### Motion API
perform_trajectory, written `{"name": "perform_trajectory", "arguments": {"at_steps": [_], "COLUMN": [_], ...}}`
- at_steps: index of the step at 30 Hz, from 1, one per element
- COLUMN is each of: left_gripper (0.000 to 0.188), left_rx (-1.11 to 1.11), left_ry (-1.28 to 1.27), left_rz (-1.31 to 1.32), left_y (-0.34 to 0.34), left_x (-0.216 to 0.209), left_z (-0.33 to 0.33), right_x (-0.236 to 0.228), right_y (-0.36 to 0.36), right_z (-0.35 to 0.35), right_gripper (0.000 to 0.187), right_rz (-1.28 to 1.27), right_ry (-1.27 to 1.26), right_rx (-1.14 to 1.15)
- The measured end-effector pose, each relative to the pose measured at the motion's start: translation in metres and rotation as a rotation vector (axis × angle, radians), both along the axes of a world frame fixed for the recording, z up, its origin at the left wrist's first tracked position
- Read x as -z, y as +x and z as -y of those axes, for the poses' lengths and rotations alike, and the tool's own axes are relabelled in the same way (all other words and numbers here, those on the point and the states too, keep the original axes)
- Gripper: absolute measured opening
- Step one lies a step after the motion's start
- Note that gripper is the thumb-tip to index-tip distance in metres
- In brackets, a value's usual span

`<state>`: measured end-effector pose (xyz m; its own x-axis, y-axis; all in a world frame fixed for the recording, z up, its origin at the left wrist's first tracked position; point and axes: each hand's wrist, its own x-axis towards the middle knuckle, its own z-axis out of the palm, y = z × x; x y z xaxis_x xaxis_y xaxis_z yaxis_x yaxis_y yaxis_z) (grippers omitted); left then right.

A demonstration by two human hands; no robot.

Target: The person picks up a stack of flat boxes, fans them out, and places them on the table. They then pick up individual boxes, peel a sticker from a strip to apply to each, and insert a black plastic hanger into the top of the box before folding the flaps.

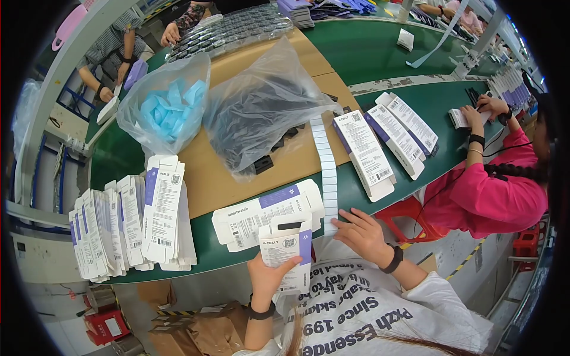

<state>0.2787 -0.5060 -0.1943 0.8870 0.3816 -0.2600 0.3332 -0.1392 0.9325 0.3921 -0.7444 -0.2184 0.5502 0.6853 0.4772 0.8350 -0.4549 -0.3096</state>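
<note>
My left hand (pixel 270 274) grips a white and purple cardboard box (pixel 286 252) upright, thumb across its printed face. The top flaps of this box stand up, and something black shows inside the opening. My right hand (pixel 367 237) has its fingers spread, with the fingertips at the near end of a strip of white labels (pixel 328 172). Whether they touch or lift a label is too small to tell. Behind the held box, a flattened white and purple carton (pixel 267 215) lies at the table edge.
Flat cartons (pixel 160 216) stand stacked at left. A bag of blue pieces (pixel 175 110) and a bag of dark items (pixel 261 113) lie on brown cardboard (pixel 205 193). Several boxes (pixel 363 151) rest at right. A co-worker in pink (pixel 493 196) handles a box at far right.
</note>
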Motion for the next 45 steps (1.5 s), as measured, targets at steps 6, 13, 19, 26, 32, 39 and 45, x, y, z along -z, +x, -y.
{"name": "perform_trajectory", "arguments": {"at_steps": [6,13,19,26,32,39,45], "left_gripper": [0.037,0.038,0.042,0.047,0.044,0.046,0.046], "left_rx": [0.0,-0.018,-0.008,0.095,0.177,0.236,0.235], "left_ry": [0.021,-0.008,0.129,0.243,0.286,0.262,0.311], "left_rz": [0.005,0.005,0.014,-0.027,-0.04,-0.036,0.039], "left_y": [-0.001,-0.001,0.008,0.012,0.014,0.012,0.012], "left_x": [-0.002,0.003,-0.005,-0.008,-0.011,-0.009,-0.009], "left_z": [0.0,0.0,0.005,0.012,0.017,0.017,0.018], "right_x": [0.015,0.002,-0.063,-0.116,-0.114,-0.107,-0.104], "right_y": [0.001,-0.008,0.008,0.045,0.051,0.048,0.046], "right_z": [-0.003,-0.003,-0.006,-0.044,-0.061,-0.066,-0.07], "right_gripper": [0.016,0.015,0.014,0.012,0.015,0.017,0.029], "right_rz": [0.016,0.005,-0.284,-0.26,0.005,0.014,-0.221], "right_ry": [0.11,0.001,-0.058,-0.186,-0.385,-0.493,-0.258], "right_rx": [0.051,0.022,-0.09,-0.205,-0.276,-0.241,-0.038]}}
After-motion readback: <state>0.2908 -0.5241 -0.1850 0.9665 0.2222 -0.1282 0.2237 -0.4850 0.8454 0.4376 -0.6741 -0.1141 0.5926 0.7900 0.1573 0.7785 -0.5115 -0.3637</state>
